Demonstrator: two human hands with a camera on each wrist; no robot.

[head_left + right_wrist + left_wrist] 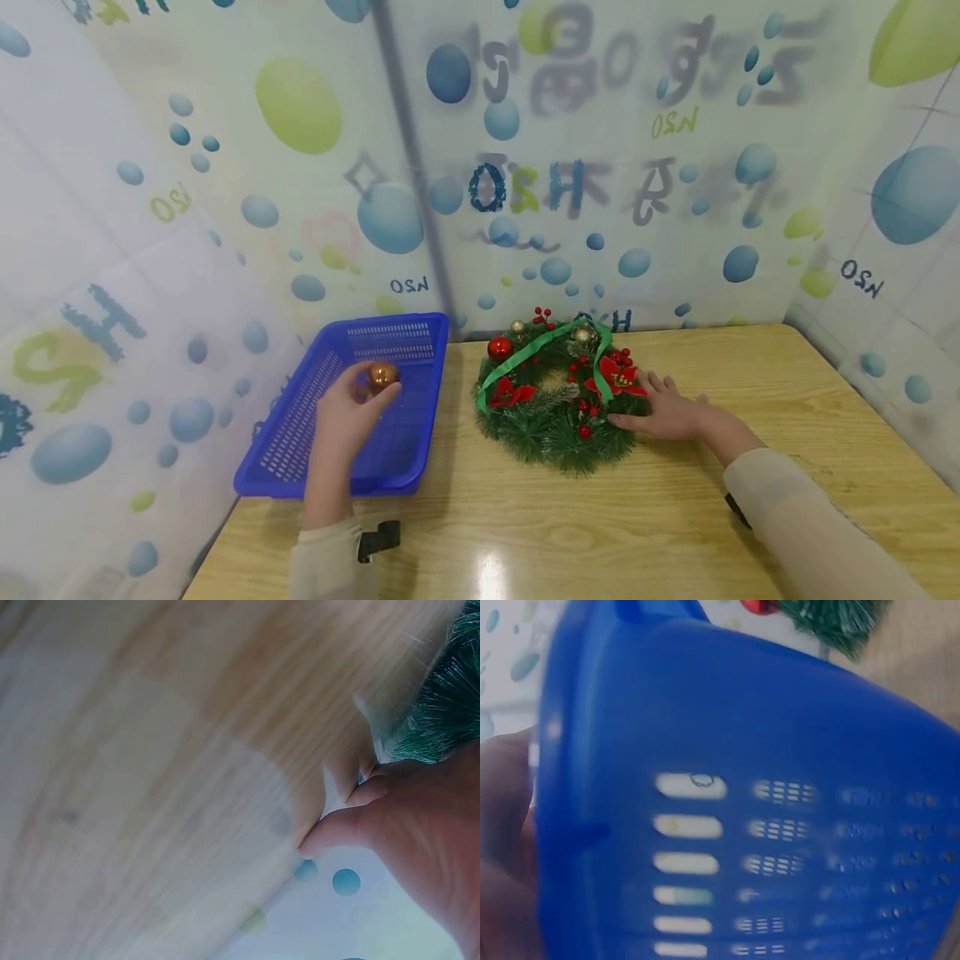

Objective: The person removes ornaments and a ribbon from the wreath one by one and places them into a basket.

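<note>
My left hand (348,417) pinches a shiny copper-coloured Christmas ball (383,375) between thumb and fingers, over the blue plastic basket (433,400). In the left wrist view the slotted wall of the basket (780,697) hides most of that hand (506,817). A green Christmas wreath (547,429) lies on the table, trimmed with a green ribbon (517,358), red poinsettias (618,377), berries and a red ball (499,348). At its right edge is my right hand (675,414), fingers spread, with the thumb over the greenery. The right wrist view shows its fingertips down on the tabletop.
The wooden table (510,525) carries both the basket at left and the wreath in the middle. A fabric backdrop (480,275) printed with blue and green bubbles rises close behind them and along both sides.
</note>
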